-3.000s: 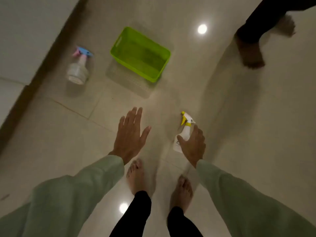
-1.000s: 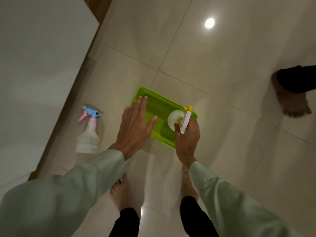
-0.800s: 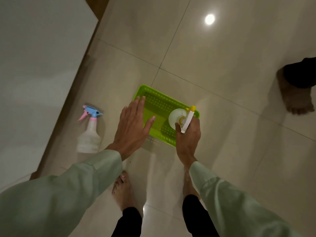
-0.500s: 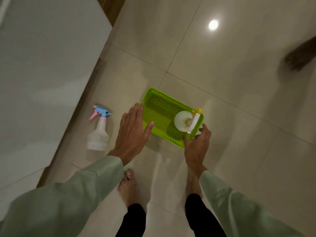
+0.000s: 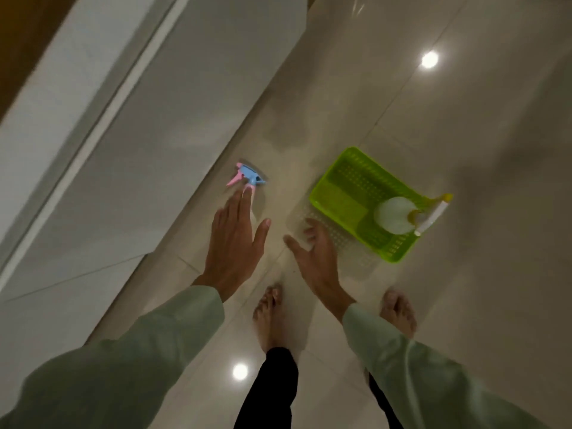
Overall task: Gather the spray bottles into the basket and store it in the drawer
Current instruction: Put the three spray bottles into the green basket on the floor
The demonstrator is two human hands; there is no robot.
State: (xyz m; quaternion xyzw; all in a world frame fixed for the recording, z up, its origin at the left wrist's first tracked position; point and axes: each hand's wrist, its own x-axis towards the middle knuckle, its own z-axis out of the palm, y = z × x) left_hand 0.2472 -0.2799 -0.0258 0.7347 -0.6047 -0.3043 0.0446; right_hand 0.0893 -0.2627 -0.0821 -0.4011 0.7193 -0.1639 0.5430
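A lime-green plastic basket [image 5: 346, 181] sits on the tiled floor at right. Inside its near right corner stands a white spray bottle [image 5: 394, 215] with a yellow and white trigger head. A second bottle with a blue and pink trigger head [image 5: 247, 176] stands on the floor to the left, close to the cabinet; its body is hidden behind my left hand [image 5: 236, 243]. That hand is open, fingers spread, above the bottle. My right hand [image 5: 312, 252] is open and empty, just left of the basket's near edge.
A white cabinet front [image 5: 123, 134] with a drawer seam runs along the left. My bare feet [image 5: 269, 314] stand on the glossy floor below my hands. Ceiling lights reflect on the tiles.
My right hand let go of the yellow-headed bottle, which now stands in the basket, and drew back left. The view swung left, and my left hand moved over the blue-headed bottle.
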